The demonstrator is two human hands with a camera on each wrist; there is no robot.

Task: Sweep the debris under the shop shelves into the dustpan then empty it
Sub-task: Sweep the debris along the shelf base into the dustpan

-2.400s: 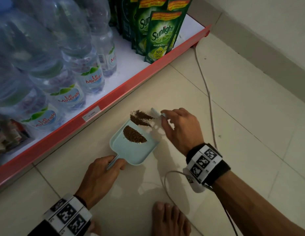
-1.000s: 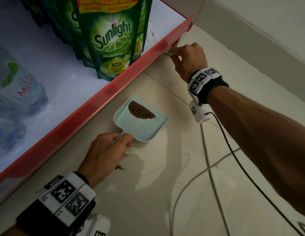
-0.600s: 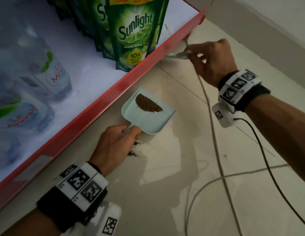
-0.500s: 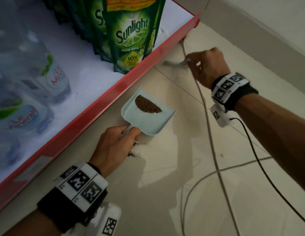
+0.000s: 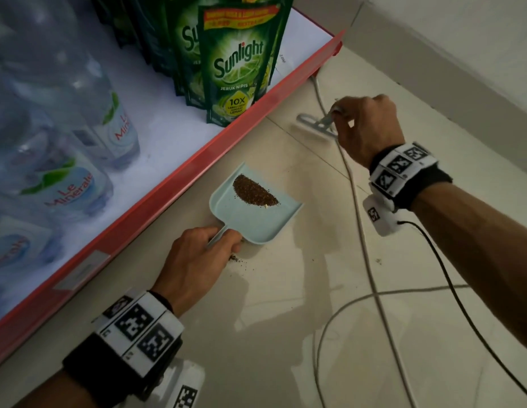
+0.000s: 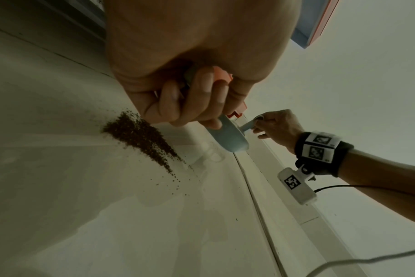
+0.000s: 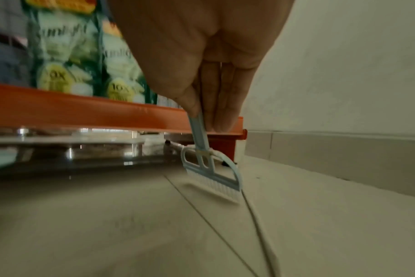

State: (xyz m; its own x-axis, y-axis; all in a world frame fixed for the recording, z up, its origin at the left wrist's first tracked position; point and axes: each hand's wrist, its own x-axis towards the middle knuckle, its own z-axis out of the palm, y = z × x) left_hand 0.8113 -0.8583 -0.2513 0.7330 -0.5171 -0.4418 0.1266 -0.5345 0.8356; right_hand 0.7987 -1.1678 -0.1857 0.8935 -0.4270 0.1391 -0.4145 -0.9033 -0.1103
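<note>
Left hand (image 5: 197, 257) grips dustpan (image 5: 256, 213) handle, steadying its load | right hand (image 5: 365, 125) pinches brush (image 5: 313, 126) low, working beside the shelf (image 5: 173, 184) edge.

Debris (image 6: 140, 138), cable (image 5: 371, 272) on floor (image 5: 271, 334)

left hand (image 5: 194, 262) clenched, right hand (image 5: 366, 125) pinching

A pale blue dustpan (image 5: 257, 222), loaded with brown debris (image 5: 254, 193), is set beside the shelf's red edge (image 5: 179, 175); a small white brush (image 5: 314, 128) is tilted nearer the shelf corner.
</note>
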